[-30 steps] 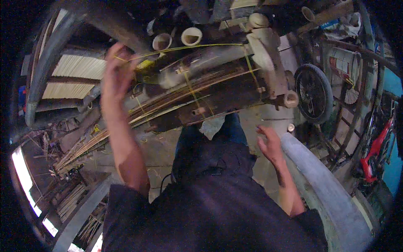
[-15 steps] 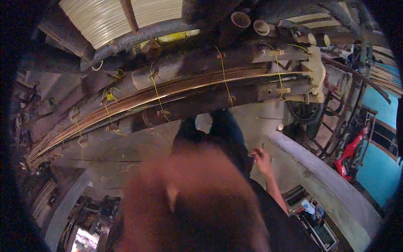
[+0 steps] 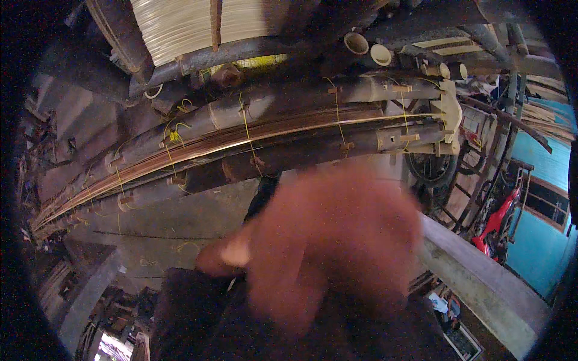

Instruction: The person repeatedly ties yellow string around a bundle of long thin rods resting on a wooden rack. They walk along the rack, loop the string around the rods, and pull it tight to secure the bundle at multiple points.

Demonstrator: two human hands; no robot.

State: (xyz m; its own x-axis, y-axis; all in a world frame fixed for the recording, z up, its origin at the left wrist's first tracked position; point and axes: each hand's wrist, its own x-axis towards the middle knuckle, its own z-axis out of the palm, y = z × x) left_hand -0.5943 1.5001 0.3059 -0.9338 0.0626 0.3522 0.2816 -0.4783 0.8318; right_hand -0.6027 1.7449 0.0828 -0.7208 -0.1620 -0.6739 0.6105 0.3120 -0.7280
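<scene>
A large hand, which I take for my left hand (image 3: 337, 240), fills the middle of the view close to the camera. Motion smears its fingers, so whether it holds anything does not show. A pale fingertip stands out at its left side. My right hand cannot be seen. Beyond the blurred hand, a long bundle of thin brown strips (image 3: 241, 142) lies between two thick dark poles (image 3: 211, 174). Thin yellow cords (image 3: 247, 129) cross the bundle at intervals, fixed at small pegs. A pale wooden end piece (image 3: 448, 114) caps the right end.
Open-ended tubes (image 3: 380, 55) lie past the poles at the back right. A wheel (image 3: 430, 168) and a red motorbike part (image 3: 497, 219) stand to the right, near a blue wall (image 3: 545, 240). A low concrete ledge (image 3: 475, 265) runs along the right, beside a tray (image 3: 463, 343).
The blurred hand has moved right and farther up in the view. My right hand, seen earlier at the right with its fingers pinched, is out of sight. The view has shifted slightly.
</scene>
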